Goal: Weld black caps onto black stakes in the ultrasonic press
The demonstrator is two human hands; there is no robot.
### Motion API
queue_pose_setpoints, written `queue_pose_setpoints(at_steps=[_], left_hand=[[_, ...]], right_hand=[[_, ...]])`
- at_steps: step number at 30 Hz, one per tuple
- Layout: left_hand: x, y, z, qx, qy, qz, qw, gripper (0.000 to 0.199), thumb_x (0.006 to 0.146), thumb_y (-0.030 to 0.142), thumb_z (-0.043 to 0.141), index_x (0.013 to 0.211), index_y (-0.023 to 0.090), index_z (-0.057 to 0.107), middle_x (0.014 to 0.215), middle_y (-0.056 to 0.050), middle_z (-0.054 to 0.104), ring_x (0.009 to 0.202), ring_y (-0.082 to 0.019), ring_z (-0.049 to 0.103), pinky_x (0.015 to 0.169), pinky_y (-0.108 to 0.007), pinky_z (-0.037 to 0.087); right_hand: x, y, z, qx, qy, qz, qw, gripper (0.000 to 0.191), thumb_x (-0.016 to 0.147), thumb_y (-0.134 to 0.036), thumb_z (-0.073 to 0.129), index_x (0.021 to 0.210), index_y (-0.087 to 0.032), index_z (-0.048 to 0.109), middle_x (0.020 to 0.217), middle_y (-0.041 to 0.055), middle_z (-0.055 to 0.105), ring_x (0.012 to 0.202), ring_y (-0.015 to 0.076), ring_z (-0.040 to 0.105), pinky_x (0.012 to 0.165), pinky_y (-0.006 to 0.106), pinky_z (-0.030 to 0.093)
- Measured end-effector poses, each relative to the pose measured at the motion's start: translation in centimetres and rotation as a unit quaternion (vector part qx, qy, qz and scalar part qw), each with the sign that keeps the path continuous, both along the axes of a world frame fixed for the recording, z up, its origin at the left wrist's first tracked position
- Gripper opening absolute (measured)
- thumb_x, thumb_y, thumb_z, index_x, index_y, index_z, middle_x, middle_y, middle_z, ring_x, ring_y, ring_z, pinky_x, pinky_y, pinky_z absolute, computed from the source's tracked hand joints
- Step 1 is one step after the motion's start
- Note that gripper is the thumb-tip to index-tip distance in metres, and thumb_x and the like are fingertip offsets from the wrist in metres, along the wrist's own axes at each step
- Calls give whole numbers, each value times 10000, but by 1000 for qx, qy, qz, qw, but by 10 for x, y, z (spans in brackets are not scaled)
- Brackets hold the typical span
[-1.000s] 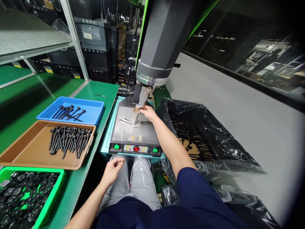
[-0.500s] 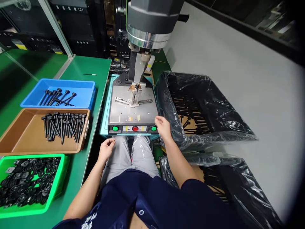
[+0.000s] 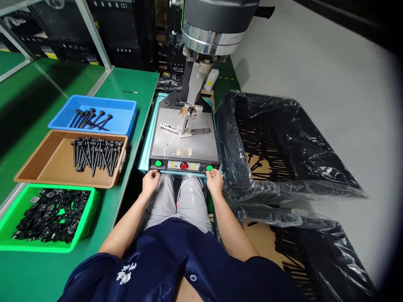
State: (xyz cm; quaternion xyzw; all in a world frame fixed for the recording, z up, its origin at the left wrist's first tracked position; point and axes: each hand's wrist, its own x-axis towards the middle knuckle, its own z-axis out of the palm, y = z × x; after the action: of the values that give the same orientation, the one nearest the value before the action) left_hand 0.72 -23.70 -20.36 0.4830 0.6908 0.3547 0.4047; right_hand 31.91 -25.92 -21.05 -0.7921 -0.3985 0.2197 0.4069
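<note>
Okay, so both hands are down at the front edge of the machine now. The right hand [image 3: 215,181] has its fingers curled with the tips up at the right green button [image 3: 209,168]; looks like contact, but I can't tell if it's pressed. A half second ago it was up by the plate's near right corner, and a second ago it was at the top of the fixture [image 3: 186,125]. The left hand [image 3: 151,180] has come forward too, from over the lap to just below the left green button [image 3: 158,163], and I can't tell if it touches. Its fingers are loosely bent, nothing visible in either hand, and I can't make out how tightly the fingertips close. Red button [image 3: 184,166] sits between the green ones. Beyond that, the fixture stands on the metal plate [image 3: 170,147] with a small black part [image 3: 190,110] at its top, same as half a second ago, and the machine head [image 3: 214,37] hangs above and beyond it. Off left, the blue tray [image 3: 103,102] and brown tray [image 3: 56,159] hold long black pieces, and the near green tray [image 3: 37,246] is full of small ones, all looking unchanged. Over right, two plastic-lined bins [image 3: 330,184] hold more long dark pieces.
</note>
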Motion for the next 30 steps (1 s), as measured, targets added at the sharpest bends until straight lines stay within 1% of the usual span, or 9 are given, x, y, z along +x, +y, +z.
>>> queue_pose_setpoints(at_steps=[3,5,9,12,16,18,24,27,30], left_hand=[[3,3,16,49,56,-18,997,288,803,327,607,1019,156,689,914,-86,735,863,-222,672,865,-346,481],[4,10,25,88,80,-28,992,289,826,339,574,1030,169,685,946,-75,736,862,-211,677,843,-329,493],[5,43,42,137,114,-30,984,296,848,342,536,1031,166,689,975,-80,733,889,-205,677,851,-321,498],[9,79,59,138,181,-42,973,314,852,329,527,1056,156,694,1017,-101,722,944,-224,663,883,-331,482],[18,122,80,72,284,-81,953,362,853,334,527,1135,167,681,1129,-137,680,1058,-269,624,897,-351,465],[23,136,87,54,303,-90,947,349,829,354,563,1094,174,702,1161,-160,652,1075,-297,611,883,-365,465],[30,157,90,26,283,-92,954,164,728,293,673,852,206,733,1082,-140,669,983,-286,632,795,-342,472],[30,164,90,-1,252,-93,963,43,679,239,701,692,199,688,874,-102,703,850,-250,650,727,-313,465],[28,166,90,-7,218,-87,972,64,647,196,705,632,197,642,779,-82,696,789,-231,643,702,-301,449]], right_hand=[[0,1,4,-14,14,-12,1000,396,763,-434,583,1041,-152,601,973,135,708,850,246,670,835,390,492],[2,0,10,-11,-25,-5,1000,380,767,-430,588,1029,-158,613,917,109,704,822,241,656,825,387,488],[7,14,31,68,-132,27,988,305,837,-366,531,1017,-152,651,967,123,664,864,233,627,876,379,464],[11,47,53,70,-178,54,980,288,875,-300,490,1032,-145,674,983,134,650,936,247,609,915,376,446],[12,104,78,-43,-212,77,973,316,911,-271,466,1122,-171,679,1092,141,641,1057,270,577,931,368,440],[10,127,85,-90,-217,87,968,326,916,-290,487,1163,-191,674,1144,143,631,1089,283,570,926,378,446],[2,165,85,-120,-208,103,965,199,823,-240,616,971,-212,746,1139,144,653,1087,320,585,890,428,465],[2,173,81,-132,-181,105,969,145,778,-176,616,807,-232,746,977,104,709,974,295,639,825,407,489],[6,175,79,-122,-153,113,974,116,718,-144,632,707,-222,717,827,81,720,879,277,664,782,372,493]])
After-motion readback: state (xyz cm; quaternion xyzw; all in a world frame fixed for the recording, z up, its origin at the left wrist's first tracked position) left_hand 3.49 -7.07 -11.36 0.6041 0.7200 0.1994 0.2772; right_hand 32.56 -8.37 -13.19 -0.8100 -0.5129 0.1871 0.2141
